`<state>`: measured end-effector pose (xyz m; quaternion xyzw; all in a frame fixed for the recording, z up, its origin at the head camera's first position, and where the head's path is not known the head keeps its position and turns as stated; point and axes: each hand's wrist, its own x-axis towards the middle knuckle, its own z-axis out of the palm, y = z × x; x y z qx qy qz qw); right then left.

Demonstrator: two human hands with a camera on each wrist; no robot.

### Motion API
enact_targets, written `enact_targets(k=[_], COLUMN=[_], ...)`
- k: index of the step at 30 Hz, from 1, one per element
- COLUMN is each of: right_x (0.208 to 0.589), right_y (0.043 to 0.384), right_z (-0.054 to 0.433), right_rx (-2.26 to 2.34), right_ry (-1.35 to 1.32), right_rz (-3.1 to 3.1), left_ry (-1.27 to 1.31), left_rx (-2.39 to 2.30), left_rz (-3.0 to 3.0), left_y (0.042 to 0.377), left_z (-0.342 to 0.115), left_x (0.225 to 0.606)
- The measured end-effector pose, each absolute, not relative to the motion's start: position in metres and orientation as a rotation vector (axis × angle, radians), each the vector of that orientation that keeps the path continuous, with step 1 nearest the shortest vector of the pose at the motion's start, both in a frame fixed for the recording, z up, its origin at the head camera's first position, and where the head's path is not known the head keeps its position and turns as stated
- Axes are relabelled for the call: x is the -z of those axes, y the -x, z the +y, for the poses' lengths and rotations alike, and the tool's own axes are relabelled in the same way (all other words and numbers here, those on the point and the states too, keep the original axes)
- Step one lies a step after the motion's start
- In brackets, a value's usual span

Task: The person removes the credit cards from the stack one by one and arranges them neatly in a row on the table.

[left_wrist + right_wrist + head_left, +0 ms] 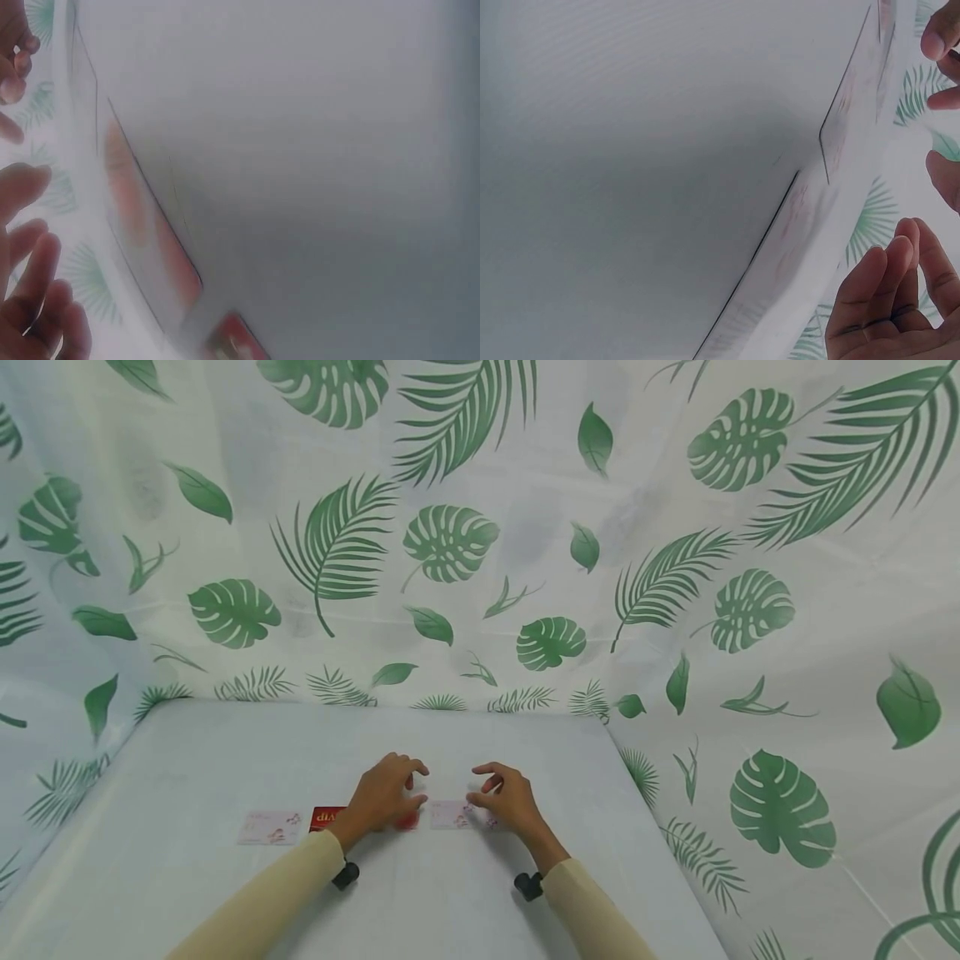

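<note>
My left hand (386, 793) hovers over the row of cards, thumb and fingers bent apart with nothing between them. Partly hidden beneath it lies a card with a red patch (407, 820); the left wrist view shows this glossy card (176, 262) flat on the table. Just left of that hand is a red card with gold "VIP" lettering (327, 817). Facing the left hand, my right hand (512, 797) is likewise bent and holds nothing. Below its fingertips is a pale card with pink flowers (448, 815). The right wrist view shows pale cards (780, 247) below the right hand.
Another pale card with pink flowers (270, 828) lies at the left end of the row. The white table (225, 752) meets a leaf-printed cloth backdrop (480, 627) at its far edge, and more of this cloth hangs along both sides.
</note>
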<state>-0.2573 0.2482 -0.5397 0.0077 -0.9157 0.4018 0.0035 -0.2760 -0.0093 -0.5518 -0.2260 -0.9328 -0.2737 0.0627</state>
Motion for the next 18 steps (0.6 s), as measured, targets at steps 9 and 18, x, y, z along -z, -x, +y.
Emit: enact_targets(k=[9,18], right_x=[0.541,0.543], right_y=[0.262,0.267], right_z=[0.238,0.224], right_rx=[-1.317,-1.342], right_ry=[-0.106,-0.129], right_rz=[-2.858,-2.858], left_ry=[0.637,0.619], left_rx=[0.768,0.776], left_rz=[-2.813,-2.815], left_y=[0.283,0.282], left_z=[-0.027,-0.043], left_x=[0.556,0.554])
